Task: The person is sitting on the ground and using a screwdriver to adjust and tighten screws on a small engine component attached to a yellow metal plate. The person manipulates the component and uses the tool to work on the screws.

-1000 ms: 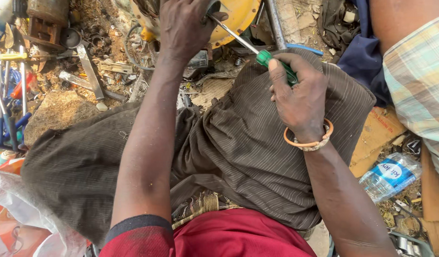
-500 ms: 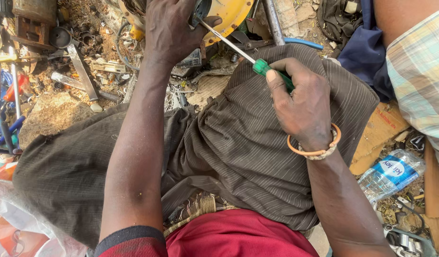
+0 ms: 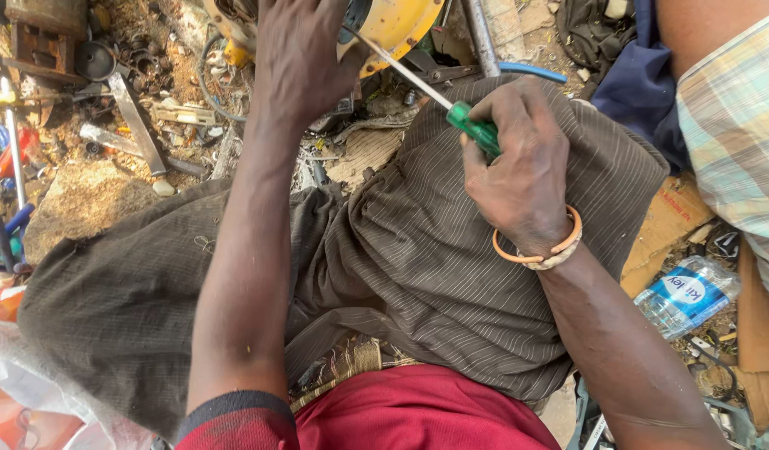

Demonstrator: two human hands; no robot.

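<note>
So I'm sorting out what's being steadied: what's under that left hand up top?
The left hand lies flat on a yellow metal housing, whose rim shows beside it. The green-handled screwdriver in the right hand points there. The hand covers the tip's contact point.

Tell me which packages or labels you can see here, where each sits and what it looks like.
Plastic bottle: on the ground at right, lying on its side, clear and crumpled, with a blue and white label.
Cardboard piece: just left of it, flat, brown, with small red print.
Plastic bag: bottom left corner, translucent, orange inside.
</note>
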